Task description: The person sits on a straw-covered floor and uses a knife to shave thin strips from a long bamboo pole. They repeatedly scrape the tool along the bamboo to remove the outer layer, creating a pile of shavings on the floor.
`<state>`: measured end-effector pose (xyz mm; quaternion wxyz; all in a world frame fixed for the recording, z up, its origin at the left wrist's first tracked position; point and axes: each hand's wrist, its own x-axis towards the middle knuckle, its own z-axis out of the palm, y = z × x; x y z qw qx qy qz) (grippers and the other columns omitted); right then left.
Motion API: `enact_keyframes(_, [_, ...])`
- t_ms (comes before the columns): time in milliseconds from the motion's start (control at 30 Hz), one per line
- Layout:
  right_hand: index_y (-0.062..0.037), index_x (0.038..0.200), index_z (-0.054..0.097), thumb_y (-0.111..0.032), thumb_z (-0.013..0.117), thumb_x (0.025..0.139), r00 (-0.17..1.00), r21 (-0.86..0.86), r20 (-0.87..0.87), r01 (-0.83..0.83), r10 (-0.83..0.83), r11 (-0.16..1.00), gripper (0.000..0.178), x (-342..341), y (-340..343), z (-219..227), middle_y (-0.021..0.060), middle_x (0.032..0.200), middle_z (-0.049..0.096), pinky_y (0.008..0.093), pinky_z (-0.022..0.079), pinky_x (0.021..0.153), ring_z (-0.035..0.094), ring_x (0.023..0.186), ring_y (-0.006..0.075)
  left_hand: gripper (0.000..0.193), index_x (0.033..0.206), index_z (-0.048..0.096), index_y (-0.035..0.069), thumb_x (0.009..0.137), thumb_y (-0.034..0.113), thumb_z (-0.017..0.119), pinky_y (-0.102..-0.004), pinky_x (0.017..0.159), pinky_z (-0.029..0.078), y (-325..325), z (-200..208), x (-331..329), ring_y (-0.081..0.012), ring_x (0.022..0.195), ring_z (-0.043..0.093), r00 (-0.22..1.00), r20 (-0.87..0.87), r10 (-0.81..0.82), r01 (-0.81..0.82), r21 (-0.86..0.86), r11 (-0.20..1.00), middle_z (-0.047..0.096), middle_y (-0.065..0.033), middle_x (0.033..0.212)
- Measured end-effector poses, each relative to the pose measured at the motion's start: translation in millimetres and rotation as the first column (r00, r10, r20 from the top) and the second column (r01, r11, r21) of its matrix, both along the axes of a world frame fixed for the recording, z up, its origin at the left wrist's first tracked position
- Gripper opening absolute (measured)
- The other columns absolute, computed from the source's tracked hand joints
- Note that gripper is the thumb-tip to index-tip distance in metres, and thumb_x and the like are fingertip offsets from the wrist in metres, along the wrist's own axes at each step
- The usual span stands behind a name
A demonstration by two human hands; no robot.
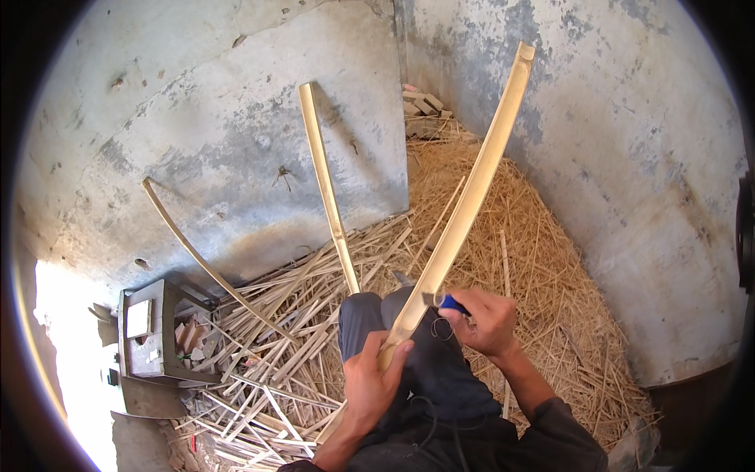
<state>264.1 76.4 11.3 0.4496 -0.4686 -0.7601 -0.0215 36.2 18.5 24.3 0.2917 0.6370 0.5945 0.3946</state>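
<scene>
A long split bamboo strip (472, 193), hollow side up, slants across my lap toward the far right. My left hand (373, 381) is closed around its near end. In my right hand (485, 322) is a short-bladed knife with a blue handle (453, 304). The blade lies at the strip's inner face, a little beyond my left hand; whether it cuts in cannot be made out. A thin loop hangs below the handle. My legs in dark trousers (429, 354) are under the strip.
Two more bamboo strips lean on the wall: one upright (324, 169), one thin and bent (197, 248). Split slats (291, 338) cover the floor at left, and a straw-like heap of shavings (543, 275) lies at right. A worn wooden stool (153, 346) lies at far left. Bricks (423, 106) sit in the corner.
</scene>
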Motion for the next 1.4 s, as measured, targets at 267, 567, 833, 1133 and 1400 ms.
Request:
enact_keyframes(267, [0.0035, 0.11, 0.073, -0.03, 0.067, 0.107, 0.898, -0.043, -0.327, 0.298, -0.295, 0.954, 0.035, 74, 42, 1, 0.0112, 0.076, 0.068, 0.0345, 0.046, 0.058, 0.061, 0.063, 0.0179, 0.03, 0.106, 0.068, 0.003, 0.098, 0.029, 0.081, -0.042, 0.061, 0.056, -25, -6, -17, -0.0374, 0.069, 0.076, 0.999, -0.022, -0.026, 0.025, -0.035, 0.999, 0.075, -0.0193, 0.079])
enact_keyframes(567, [-0.0043, 0.104, 0.076, -0.036, 0.078, 0.098, 0.986, -0.087, -0.131, -0.114, 0.102, 0.99, 0.032, -6, -10, -20, 0.0099, 0.085, 0.074, 0.0367, 0.057, 0.058, 0.073, 0.066, 0.0267, 0.027, 0.103, 0.066, 0.003, 0.097, 0.023, 0.082, -0.039, 0.059, 0.054, -4, 8, -2, -0.032, 0.063, 0.073, 0.989, 0.142, 0.044, -0.014, -0.201, 0.979, 0.072, -0.016, 0.075])
enact_keyframes(833, [-0.0096, 0.105, 0.076, -0.04, 0.078, 0.096, 0.988, -0.046, -0.047, -0.15, 0.148, 0.988, 0.031, -19, -13, -22, 0.0041, 0.075, 0.066, 0.0354, 0.051, 0.051, 0.068, 0.059, 0.0219, 0.028, 0.104, 0.065, 0.004, 0.098, 0.025, 0.082, -0.0413, 0.06, 0.055, 4, 6, 9, -0.0354, 0.067, 0.074, 0.998, 0.067, 0.005, -0.005, 0.006, 1.0, 0.074, -0.0186, 0.078])
enact_keyframes(1133, [-0.0117, 0.104, 0.076, -0.043, 0.075, 0.098, 0.992, -0.017, 0.063, -0.109, 0.11, 0.994, 0.032, -15, -11, -14, 0.0023, 0.07, 0.061, 0.0347, 0.048, 0.049, 0.064, 0.056, 0.0196, 0.029, 0.106, 0.064, 0.003, 0.099, 0.026, 0.08, -0.0419, 0.06, 0.055, 3, 4, 7, -0.0373, 0.069, 0.075, 0.999, 0.051, -0.012, 0.013, -0.015, 1.0, 0.074, -0.0193, 0.078])
enact_keyframes(1400, [-0.013, 0.102, 0.076, -0.044, 0.076, 0.097, 0.993, 0.002, 0.079, -0.091, 0.09, 0.996, 0.031, -19, -10, -16, 0.0014, 0.067, 0.057, 0.0342, 0.047, 0.049, 0.062, 0.055, 0.0186, 0.028, 0.108, 0.064, 0.003, 0.1, 0.025, 0.08, -0.0427, 0.06, 0.055, 1, 2, 1, -0.0378, 0.069, 0.075, 0.999, 0.027, -0.018, 0.019, -0.017, 1.0, 0.074, -0.0198, 0.081])
